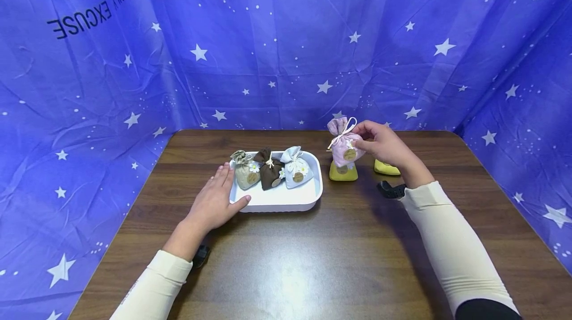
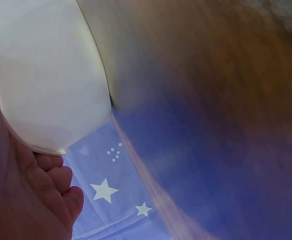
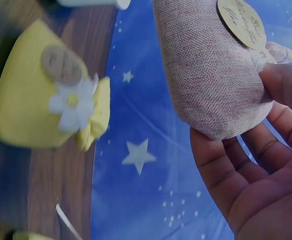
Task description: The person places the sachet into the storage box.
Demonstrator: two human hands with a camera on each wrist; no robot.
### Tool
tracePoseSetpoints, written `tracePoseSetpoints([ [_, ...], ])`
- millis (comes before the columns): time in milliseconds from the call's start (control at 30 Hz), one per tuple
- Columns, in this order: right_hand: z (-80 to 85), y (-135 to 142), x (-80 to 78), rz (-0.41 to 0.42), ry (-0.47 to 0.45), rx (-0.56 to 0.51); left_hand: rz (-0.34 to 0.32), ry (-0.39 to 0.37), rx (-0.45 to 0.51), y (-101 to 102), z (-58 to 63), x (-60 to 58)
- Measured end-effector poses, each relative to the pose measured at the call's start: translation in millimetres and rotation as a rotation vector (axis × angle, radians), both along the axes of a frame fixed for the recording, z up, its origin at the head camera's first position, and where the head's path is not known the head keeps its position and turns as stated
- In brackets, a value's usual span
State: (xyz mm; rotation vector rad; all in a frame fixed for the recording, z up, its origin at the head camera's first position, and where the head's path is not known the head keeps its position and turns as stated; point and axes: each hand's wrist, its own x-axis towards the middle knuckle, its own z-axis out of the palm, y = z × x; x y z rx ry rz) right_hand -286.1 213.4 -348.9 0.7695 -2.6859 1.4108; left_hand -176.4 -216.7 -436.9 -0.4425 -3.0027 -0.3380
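My right hand [image 1: 386, 147] pinches a pink drawstring pouch [image 1: 340, 155] by its side, thumb in front and fingers behind. White cord ties the pouch's neck, and a round tag shows on its front. It overlaps a yellow pouch [image 1: 343, 173] in the head view; the right wrist view shows that yellow pouch [image 3: 23, 95] with a white flower. My left hand [image 1: 212, 205] lies along the left end of a white tray [image 1: 272, 204], fingers extended at its side and thumb by the front rim. Inside the tray sit a beige pouch [image 1: 247, 179], a brown pouch [image 1: 269, 173] and a pale grey pouch [image 1: 297, 177].
Another yellow pouch [image 1: 387, 168] stands farther right, partly hidden behind the right hand. The wooden table [image 1: 339, 250] ends at the back against a blue star-patterned curtain [image 1: 286, 61], which also hangs along both sides.
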Motion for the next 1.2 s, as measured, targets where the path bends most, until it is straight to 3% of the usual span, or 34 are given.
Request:
tracePoseSetpoints([
  [300, 2.4, -25.9, -0.4, 0.042, 0.02, 0.003, 0.003, -0.003, 0.0, 0.4, 1.1, 0.4],
  [567, -0.6, -54.5, 0.3, 0.067, -0.014, 0.039, 0.002, -0.007, 0.002, 0.1, 1.7, 0.6],
  [967, -6.9, -98.5, -1.1, 0.186, -0.001, 0.03, 0.004, -0.024, -0.001, -0.7, 1.4, 0.0],
  [1200, -5.3, -123.1, -2.0, 0.208, 0.005, 0.041, 0.005, -0.024, 0.002, -0.6, 2.7, 0.5],
])
